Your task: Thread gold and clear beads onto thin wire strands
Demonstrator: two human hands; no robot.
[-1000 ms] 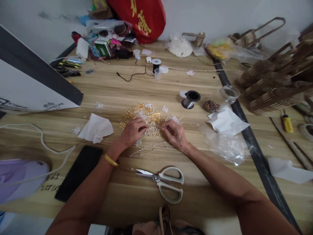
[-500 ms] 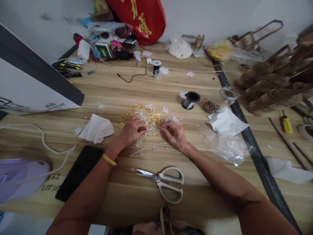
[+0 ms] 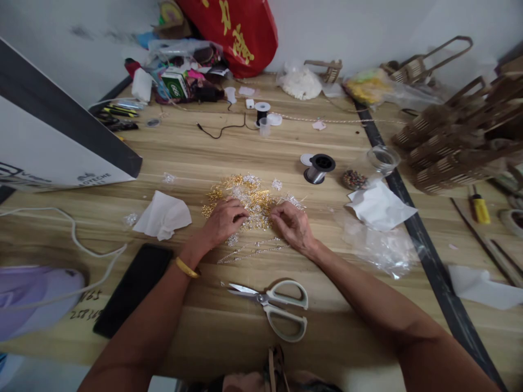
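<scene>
A pile of small gold and silver beads and findings [image 3: 255, 198] lies spread on the wooden table. At its left side my left hand [image 3: 224, 219] rests with thumb and fingertips pinched together; whatever is between them is too small to make out. My right hand [image 3: 293, 226] is curled at the pile's right edge, its fingertips also pressed together on something I cannot make out. Just below the pile, between the hands, stretches a thin beaded chain [image 3: 253, 251]. Closer to me lie scissors [image 3: 272, 305] with pale handles, blades pointing left.
A black phone [image 3: 133, 288] lies beside my left forearm, below a white paper [image 3: 162, 215]. To the right are a wire spool [image 3: 318, 169], a jar with dark beads [image 3: 368, 166], another paper [image 3: 379, 206] and clear plastic bags [image 3: 384, 247]. Brown woven baskets [image 3: 449, 147] crowd the far right.
My left hand has shifted slightly right, toward the middle of the pile. The right hand stays at nearly the same spot, and the view has tilted very slightly.
</scene>
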